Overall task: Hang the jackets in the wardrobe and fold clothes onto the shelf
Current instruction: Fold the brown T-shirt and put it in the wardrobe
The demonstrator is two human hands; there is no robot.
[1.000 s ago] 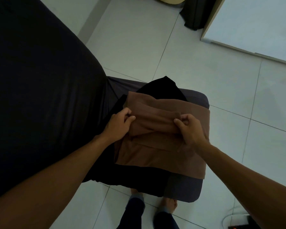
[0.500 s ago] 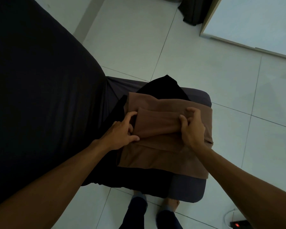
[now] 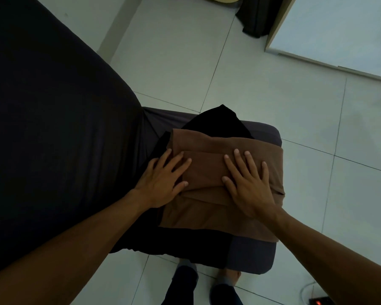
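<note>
A brown garment lies folded on a dark grey padded stool, on top of a black piece of clothing that sticks out behind it. My left hand lies flat with straight fingers on the left end of the upper fold. My right hand presses flat on the right side of that fold, fingers spread. Neither hand grips the cloth.
A large dark bed or sofa surface fills the left side and touches the stool. White tiled floor surrounds it. A pale wardrobe panel stands at the top right with dark fabric beside it. A power strip lies at the bottom right.
Both hands pinched the fold's ends and laid it toward the far side. They have let go and now lie flat on it.
</note>
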